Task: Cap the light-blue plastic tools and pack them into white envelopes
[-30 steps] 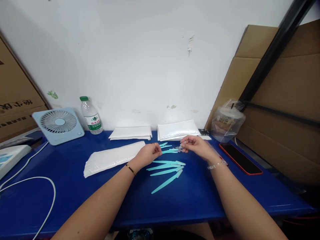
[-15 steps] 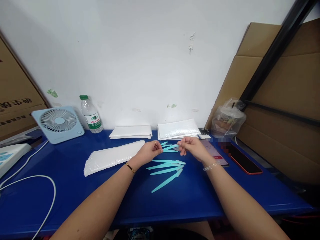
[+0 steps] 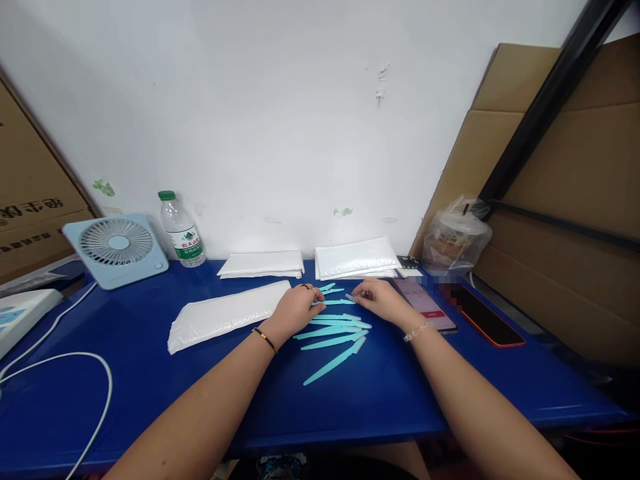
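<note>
Several slim turquoise eyebrow razors [image 3: 334, 361] with pale translucent blade ends lie fanned across the blue table in front of me. My left hand [image 3: 299, 308] is closed, thumb and fingertips at the handle end of a razor [image 3: 337, 303] at the upper part of the row. A small translucent piece [image 3: 351, 297], like a blade cover, sticks out from the pinched fingers of my right hand [image 3: 376, 299], close above that razor's blade end. More razors [image 3: 330, 289] lie just beyond, partly hidden by my left fingers.
A white padded mailer [image 3: 220, 319] lies left of my hands; more padded mailers [image 3: 357, 259] rest by the wall. Phones [image 3: 483, 317] lie at right near a bagged cup [image 3: 455, 233]. A bottle [image 3: 183, 230], blue fan [image 3: 119, 250] and white cable [image 3: 107, 380] occupy the left.
One more razor now lies at the top of the fanned row. Both hands have shifted slightly, and the left has come down to a razor lying farther back.
</note>
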A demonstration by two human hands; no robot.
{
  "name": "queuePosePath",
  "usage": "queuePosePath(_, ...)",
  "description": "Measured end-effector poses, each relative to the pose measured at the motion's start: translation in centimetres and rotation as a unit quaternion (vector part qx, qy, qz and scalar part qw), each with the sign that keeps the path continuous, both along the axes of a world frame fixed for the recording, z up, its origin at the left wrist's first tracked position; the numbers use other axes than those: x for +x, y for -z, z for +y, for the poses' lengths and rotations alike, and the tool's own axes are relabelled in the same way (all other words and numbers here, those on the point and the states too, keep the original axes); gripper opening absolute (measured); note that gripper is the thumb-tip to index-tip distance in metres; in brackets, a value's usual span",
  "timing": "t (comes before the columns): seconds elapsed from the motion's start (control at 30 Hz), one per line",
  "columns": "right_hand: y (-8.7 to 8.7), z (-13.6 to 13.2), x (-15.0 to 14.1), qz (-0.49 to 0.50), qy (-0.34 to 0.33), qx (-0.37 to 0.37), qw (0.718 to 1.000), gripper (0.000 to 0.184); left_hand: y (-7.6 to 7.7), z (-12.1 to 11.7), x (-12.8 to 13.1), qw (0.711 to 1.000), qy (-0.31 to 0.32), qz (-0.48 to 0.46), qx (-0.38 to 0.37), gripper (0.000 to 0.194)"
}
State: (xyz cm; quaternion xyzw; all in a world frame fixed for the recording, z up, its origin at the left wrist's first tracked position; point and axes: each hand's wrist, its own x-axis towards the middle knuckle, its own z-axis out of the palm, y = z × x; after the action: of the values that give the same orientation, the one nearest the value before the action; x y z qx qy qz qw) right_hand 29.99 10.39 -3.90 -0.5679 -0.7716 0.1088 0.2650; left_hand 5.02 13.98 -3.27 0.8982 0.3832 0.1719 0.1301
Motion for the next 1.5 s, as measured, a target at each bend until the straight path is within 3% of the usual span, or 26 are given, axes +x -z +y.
queuePosePath(0.13,0.4,0.4,0.1,-0.032,0.011,-0.013,0.999,0.014,0.4,0.7,0.2,0.997,-0.014,0.048,0.066,0.016)
queuePosePath(0.33,-0.2,0.0,1.6,-0.045,0.022,-0.046,0.998,0.008,0.4,0.8,0.4,0.997,-0.016,0.055,0.060,0.014)
queuePosePath(0.6,0.1,0.0,-0.7,0.014,-0.034,-0.034,0.999,0.010,0.3,1.0,0.4,0.999,-0.004,0.040,0.028,0.012)
queuePosePath(0.93,-0.2,-0.2,-1.3,0.035,-0.049,-0.047,0.997,0.013,0.3,1.0,0.3,0.999,0.005,0.033,-0.002,0.014)
queuePosePath(1.17,-0.1,0.5,1.3,-0.009,0.069,0.026,0.997,0.016,0.5,0.9,0.0,0.995,-0.019,0.041,0.085,0.029)
queuePosePath(1.3,0.3,0.8,1.8,-0.064,0.054,0.006,0.996,0.015,0.5,0.4,0.3,0.987,-0.004,0.086,0.134,0.034)
queuePosePath(1.5,0.6,0.9,1.0,-0.065,0.034,0.008,0.997,0.016,0.5,-0.2,0.7,0.981,0.051,0.102,0.157,0.038)
